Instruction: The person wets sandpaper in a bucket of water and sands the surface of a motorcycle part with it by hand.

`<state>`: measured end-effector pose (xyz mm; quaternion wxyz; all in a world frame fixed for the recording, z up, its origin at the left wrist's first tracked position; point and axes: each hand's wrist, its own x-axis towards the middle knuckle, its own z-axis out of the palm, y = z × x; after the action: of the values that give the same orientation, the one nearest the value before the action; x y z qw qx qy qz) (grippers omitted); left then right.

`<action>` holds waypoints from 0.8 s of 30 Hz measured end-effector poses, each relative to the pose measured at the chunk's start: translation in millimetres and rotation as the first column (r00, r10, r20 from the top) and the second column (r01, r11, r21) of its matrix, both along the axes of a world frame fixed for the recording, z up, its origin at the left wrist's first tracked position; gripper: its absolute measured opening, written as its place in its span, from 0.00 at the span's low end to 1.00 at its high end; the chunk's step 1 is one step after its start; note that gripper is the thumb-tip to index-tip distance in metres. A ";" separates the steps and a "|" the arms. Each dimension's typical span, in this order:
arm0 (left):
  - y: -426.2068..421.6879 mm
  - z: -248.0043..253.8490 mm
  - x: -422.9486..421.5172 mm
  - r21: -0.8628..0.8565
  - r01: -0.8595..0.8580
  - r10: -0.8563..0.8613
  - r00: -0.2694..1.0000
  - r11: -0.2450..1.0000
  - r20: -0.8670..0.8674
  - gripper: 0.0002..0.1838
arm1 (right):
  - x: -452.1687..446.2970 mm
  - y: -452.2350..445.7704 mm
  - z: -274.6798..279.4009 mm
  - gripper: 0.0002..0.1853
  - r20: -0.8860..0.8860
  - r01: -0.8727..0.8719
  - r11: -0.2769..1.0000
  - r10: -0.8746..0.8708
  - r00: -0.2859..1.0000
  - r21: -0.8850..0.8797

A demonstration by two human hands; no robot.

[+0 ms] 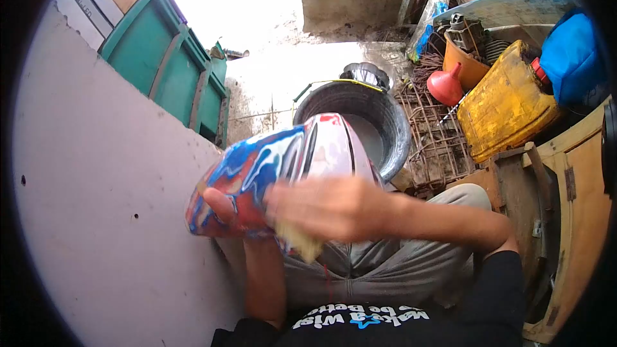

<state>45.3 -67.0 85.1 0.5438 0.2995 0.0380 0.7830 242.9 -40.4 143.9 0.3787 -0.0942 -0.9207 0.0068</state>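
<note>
A curved plastic motorcycle fairing panel (273,154) lies across my lap, its surface patched in blue, red and white with black slots toward the far end. My left hand (220,205) grips its near left edge, thumb on top and the other fingers hidden underneath. Smeared by motion, my right hand (328,209) is over the near side of the panel. From its closed fingers sticks out a yellowish piece of sandpaper (299,242), too blurred to show its grit. Whether the paper touches the panel I cannot tell.
Beyond the panel stands a black bucket (395,128) of cloudy water. A pale wall (116,173) rises close on my left, with a green metal panel (160,58) behind it. At right are a yellow jerrycan (508,106), a red funnel (445,85), rusty mesh (437,141) and a wooden cabinet (578,205).
</note>
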 end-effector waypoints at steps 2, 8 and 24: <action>-6.0 -0.1 -5.7 -0.059 0.033 -0.032 0.999 0.998 0.024 0.56 | -7.0 -8.7 2.8 0.18 -0.018 -0.100 0.995 0.099 0.995 -0.009; -3.0 2.3 -20.7 -0.356 -0.294 0.185 0.933 0.887 -0.308 0.64 | -5.4 5.9 15.2 0.19 0.029 0.094 0.992 -0.092 0.995 -0.085; -7.6 -5.3 -8.6 -0.149 0.354 -0.294 0.901 0.923 0.320 0.65 | 9.1 -1.1 7.9 0.16 0.031 0.072 0.995 -0.070 0.997 -0.062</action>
<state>36.6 -74.6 79.8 0.6944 0.1256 -0.0132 0.7084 251.9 -41.5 151.8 0.3622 -0.1390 -0.9214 0.0212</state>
